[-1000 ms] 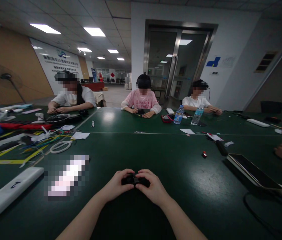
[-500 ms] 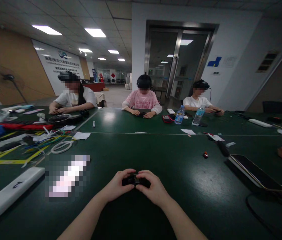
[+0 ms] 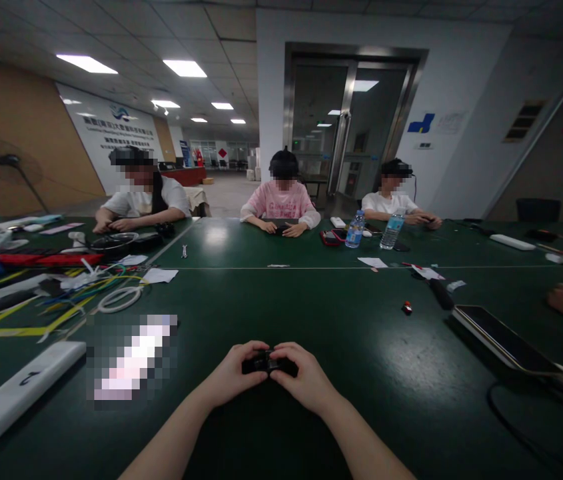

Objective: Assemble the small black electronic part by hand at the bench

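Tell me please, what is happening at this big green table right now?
The person wearing the camera holds a small black object with both hands: the left hand grips its left end and the right hand its right end, just above the dark green table. What the object is cannot be told. Across the table, three other people sit handling small items of their own. Two water bottles stand near them, a phone lies to the right, and coloured cables lie to the left.

Three people (image 3: 280,200) sit along the far side of the tabletop (image 3: 271,293), upper middle of the frame. Two water bottles (image 3: 355,229) stand right of centre. One small black part (image 3: 267,362) sits between two hands (image 3: 238,373), bottom centre. One phone (image 3: 506,337) lies at right.
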### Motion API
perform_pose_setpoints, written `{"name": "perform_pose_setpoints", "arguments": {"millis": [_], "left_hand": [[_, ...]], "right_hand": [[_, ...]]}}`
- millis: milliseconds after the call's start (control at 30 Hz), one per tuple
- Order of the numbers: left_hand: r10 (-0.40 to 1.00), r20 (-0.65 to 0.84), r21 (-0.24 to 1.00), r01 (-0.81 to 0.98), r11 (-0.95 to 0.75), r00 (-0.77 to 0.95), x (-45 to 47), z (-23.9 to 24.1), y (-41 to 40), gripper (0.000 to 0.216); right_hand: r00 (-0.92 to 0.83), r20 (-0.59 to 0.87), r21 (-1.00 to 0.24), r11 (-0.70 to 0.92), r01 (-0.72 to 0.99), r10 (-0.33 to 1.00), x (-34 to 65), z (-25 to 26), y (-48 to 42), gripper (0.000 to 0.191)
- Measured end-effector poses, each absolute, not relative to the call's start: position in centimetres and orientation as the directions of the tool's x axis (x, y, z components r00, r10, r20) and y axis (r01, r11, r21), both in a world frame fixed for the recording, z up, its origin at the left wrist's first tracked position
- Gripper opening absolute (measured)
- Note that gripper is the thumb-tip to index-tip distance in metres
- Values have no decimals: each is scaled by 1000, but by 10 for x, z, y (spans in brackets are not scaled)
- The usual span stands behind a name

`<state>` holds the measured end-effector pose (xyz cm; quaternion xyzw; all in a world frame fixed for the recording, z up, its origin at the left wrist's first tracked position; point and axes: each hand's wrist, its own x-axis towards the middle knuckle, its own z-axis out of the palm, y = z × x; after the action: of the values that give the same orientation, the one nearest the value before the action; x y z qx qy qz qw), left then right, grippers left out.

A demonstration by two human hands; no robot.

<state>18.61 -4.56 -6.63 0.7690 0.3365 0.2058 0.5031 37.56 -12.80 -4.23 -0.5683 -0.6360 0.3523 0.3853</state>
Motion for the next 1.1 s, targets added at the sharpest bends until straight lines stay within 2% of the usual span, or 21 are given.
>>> {"name": "perform_pose_setpoints", "arguments": {"millis": [400,567,767,1100], "left_hand": [[711,-6,919,284,-273,703,184,-69,-44,58],[702,26,905,281,-319,712,185,-67,-44,46],[703,27,906,280,-317,710,187,-63,-46,45],[712,-4,920,281,-272,702,186,-66,-45,49]], "right_hand": [[-61,66,-870,87,485,996,374,-40,-129,22],[-80,84,-862,113,495,993,375,-41,-128,23],[-75,92,-857,117,502,993,376,-44,-126,22],[8,132,-903,117,414,991,378,-39,-127,22]]}}
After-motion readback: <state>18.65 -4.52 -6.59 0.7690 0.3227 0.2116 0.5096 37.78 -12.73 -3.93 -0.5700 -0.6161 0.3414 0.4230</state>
